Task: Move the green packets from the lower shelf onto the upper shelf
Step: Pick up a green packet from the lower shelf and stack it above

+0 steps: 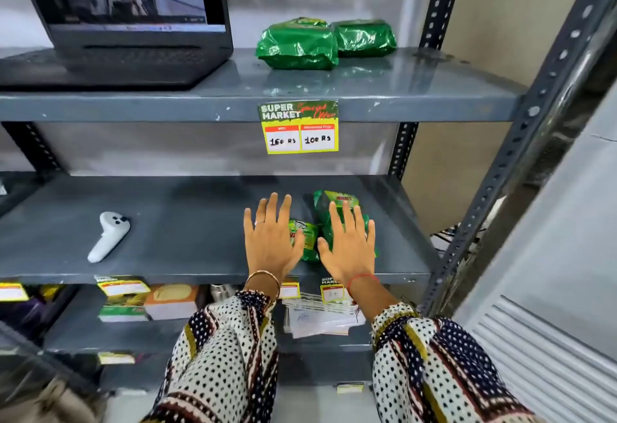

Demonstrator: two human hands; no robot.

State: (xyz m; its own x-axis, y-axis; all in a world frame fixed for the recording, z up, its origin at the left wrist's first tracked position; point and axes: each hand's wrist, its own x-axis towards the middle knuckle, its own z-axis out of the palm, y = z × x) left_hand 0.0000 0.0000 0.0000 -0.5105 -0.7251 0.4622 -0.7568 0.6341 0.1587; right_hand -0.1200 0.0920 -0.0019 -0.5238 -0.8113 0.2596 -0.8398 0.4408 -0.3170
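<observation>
Two green foil packets lie side by side on the upper shelf, one in front on the left, one behind on the right. On the lower shelf lie two more green packets: a small one and a larger one. My left hand hovers flat with fingers spread, just left of the small packet, its thumb over the packet's edge. My right hand lies spread over the larger packet and covers most of it. Neither hand grips anything.
An open laptop takes up the left of the upper shelf. A white handheld controller lies on the lower shelf at left. A price label hangs from the upper shelf's front edge. Slotted steel uprights stand at right. Boxes and papers fill the shelf below.
</observation>
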